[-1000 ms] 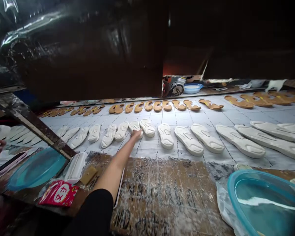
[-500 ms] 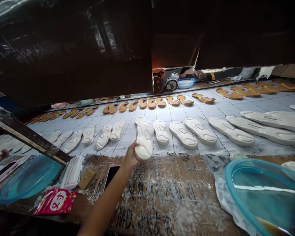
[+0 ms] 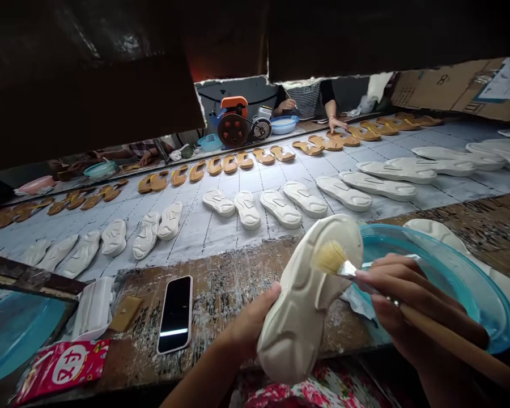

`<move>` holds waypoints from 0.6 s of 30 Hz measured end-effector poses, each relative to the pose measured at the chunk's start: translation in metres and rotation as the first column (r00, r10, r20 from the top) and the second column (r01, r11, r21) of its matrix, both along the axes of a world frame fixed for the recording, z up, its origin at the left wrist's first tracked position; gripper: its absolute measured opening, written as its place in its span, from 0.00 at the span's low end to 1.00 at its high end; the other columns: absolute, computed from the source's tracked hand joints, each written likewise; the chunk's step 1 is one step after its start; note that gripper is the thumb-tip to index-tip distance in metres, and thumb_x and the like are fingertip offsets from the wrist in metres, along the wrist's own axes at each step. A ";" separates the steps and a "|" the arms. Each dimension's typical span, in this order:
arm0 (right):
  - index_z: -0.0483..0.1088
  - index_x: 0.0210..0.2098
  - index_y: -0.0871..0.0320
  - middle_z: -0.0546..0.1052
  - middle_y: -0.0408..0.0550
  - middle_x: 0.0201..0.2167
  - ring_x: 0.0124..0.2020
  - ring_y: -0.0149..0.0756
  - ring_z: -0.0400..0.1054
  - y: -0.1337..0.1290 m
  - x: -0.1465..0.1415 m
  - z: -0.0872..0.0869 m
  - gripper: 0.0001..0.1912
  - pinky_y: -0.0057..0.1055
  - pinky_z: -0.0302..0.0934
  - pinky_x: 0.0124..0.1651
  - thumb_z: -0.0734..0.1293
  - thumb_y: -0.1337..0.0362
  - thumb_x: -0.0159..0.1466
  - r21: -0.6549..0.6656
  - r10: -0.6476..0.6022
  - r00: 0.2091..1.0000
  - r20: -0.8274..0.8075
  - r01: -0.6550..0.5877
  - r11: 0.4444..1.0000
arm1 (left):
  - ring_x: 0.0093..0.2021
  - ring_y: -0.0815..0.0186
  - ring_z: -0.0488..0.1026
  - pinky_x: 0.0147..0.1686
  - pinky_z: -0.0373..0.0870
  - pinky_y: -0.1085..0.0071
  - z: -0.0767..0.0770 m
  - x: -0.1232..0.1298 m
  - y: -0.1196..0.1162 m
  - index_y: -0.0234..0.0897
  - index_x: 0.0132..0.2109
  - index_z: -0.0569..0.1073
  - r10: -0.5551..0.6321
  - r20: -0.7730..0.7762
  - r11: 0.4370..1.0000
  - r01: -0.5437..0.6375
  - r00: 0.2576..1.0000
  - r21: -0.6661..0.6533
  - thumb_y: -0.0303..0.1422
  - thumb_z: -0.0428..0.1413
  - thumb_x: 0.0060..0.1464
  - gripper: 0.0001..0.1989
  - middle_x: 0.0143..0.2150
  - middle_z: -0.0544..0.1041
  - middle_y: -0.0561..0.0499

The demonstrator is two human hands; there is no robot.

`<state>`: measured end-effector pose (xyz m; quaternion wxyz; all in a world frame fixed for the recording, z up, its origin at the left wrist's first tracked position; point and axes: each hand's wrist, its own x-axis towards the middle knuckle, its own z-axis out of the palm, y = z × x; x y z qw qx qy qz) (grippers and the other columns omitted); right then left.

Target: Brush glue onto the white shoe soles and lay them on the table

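Note:
My left hand [image 3: 255, 320] grips a white shoe sole [image 3: 300, 311] by its left edge, tilted upright above the bench's front edge. Closed around the wooden handle of a brush [image 3: 334, 259], my right hand [image 3: 420, 306] is at the right of the sole. The pale bristles touch the upper part of the sole. Behind my right hand sits a blue basin [image 3: 499, 300] with liquid in it. A row of white soles [image 3: 280, 208] lies on the pale, line-marked belt [image 3: 187, 243] beyond the bench.
Brown sandal pieces [image 3: 229, 164] line the belt's far side, where a person's hand [image 3: 335, 123] touches one. A phone [image 3: 175, 314], a red packet [image 3: 63, 368] and another blue basin [image 3: 21, 334] are at the left. A dark panel [image 3: 110, 73] hangs above.
My left hand has brought a white sole from the belt back towards me. My right hand has come into view with the brush on the sole. The view has shifted.

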<state>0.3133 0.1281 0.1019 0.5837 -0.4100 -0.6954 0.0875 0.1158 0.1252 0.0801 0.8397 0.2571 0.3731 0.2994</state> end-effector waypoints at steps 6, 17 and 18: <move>0.70 0.41 0.56 0.72 0.44 0.29 0.33 0.30 0.65 0.027 0.010 -0.003 0.14 0.34 0.58 0.37 0.62 0.73 0.56 0.259 0.008 0.999 0.039 -0.018 0.966 | 0.31 0.66 0.72 0.37 0.64 0.73 0.010 -0.008 -0.014 0.29 0.38 0.76 0.005 -0.015 1.000 -0.005 1.000 -0.009 0.50 0.54 0.47 0.25 0.31 0.77 0.46; 0.66 0.36 0.57 0.70 0.41 0.24 0.31 0.27 0.63 -0.007 -0.001 0.025 0.06 0.34 0.51 0.43 0.60 0.70 0.60 0.099 0.141 0.907 0.398 -0.195 0.976 | 0.41 0.65 0.64 0.44 0.57 0.73 0.045 -0.015 -0.019 0.36 0.43 0.72 0.124 -0.694 0.782 0.361 0.709 0.509 0.46 0.40 0.59 0.22 0.44 0.68 0.48; 0.67 0.35 0.58 0.70 0.41 0.23 0.31 0.26 0.63 -0.009 -0.002 0.024 0.05 0.34 0.51 0.43 0.61 0.71 0.59 0.129 0.140 0.895 0.424 -0.213 0.968 | 0.43 0.64 0.63 0.46 0.56 0.72 0.048 -0.015 -0.020 0.37 0.44 0.72 0.169 -0.716 0.752 0.381 0.678 0.538 0.45 0.40 0.59 0.22 0.47 0.67 0.47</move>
